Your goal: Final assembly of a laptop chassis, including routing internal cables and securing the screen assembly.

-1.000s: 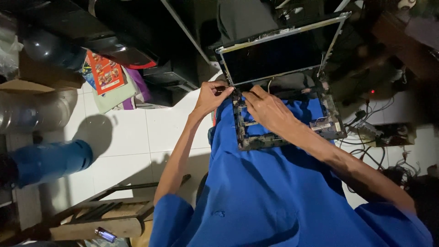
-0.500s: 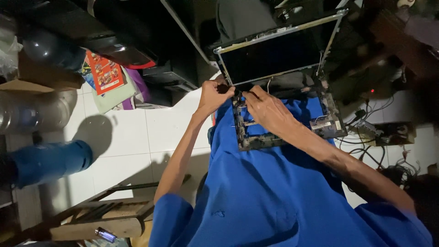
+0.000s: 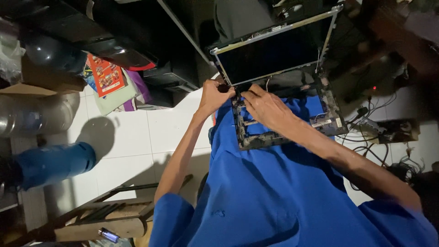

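Where both meet at the hinge, grips unclear | left hand curled | right hand covers laptop frame

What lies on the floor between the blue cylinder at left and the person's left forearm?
In the head view, only bare white floor tiles separate the blue cylinder from the left forearm.

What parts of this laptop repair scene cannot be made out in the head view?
- Fingertips of left hand and right hand: hidden behind the hands at the laptop hinge.
- Any small part pinched: too small, too dark.
- Laptop base: partly covered by the right forearm.
- Cables: lost in shadow at right.
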